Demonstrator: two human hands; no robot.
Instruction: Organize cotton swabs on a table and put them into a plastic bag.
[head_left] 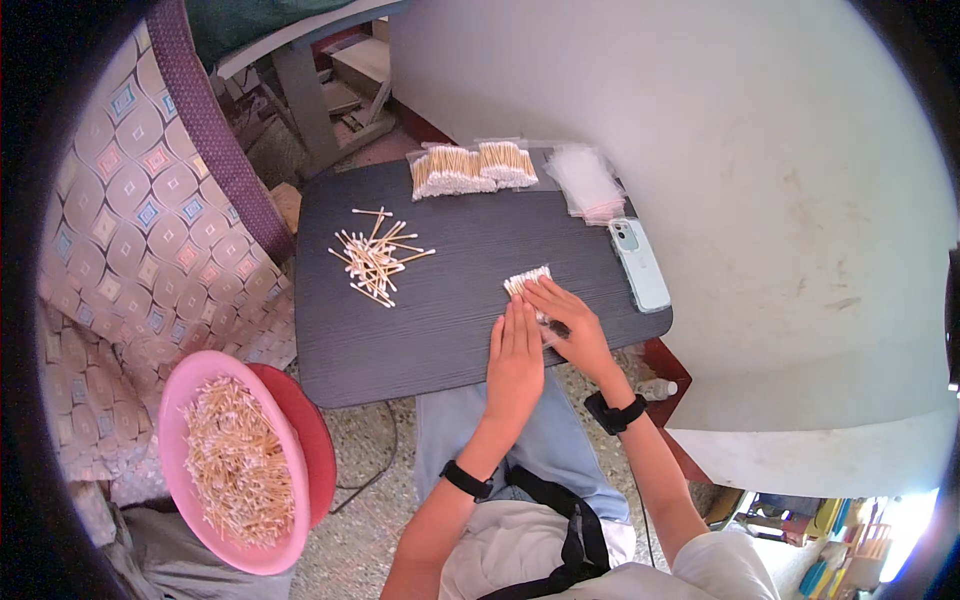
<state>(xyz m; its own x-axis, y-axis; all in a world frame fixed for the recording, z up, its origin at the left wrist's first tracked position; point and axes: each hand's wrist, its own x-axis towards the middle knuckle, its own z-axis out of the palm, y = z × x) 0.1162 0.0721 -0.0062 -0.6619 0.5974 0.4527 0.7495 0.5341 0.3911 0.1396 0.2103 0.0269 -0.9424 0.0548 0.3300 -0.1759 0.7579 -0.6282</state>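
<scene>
A small clear bag of cotton swabs (527, 279) lies on the dark table near its front right, white tips showing at the top. My left hand (517, 348) rests on its lower left part, fingers stretched out and close together. Across the right side of the bag, my right hand (572, 322) lies with its fingers extended, beside the left fingertips. A dark patch shows by the right hand; I cannot make out what it is. Both hands hide most of the bag. To the left sits a loose pile of cotton swabs (375, 257) with wooden sticks.
Several filled swab bags (470, 168) line the far edge of the table (420, 350). Beside them lies a stack of clear empty bags (588, 182). A pale phone (638, 265) is at the right edge, near the wall. A pink basin (170, 440) full of swabs stands lower left.
</scene>
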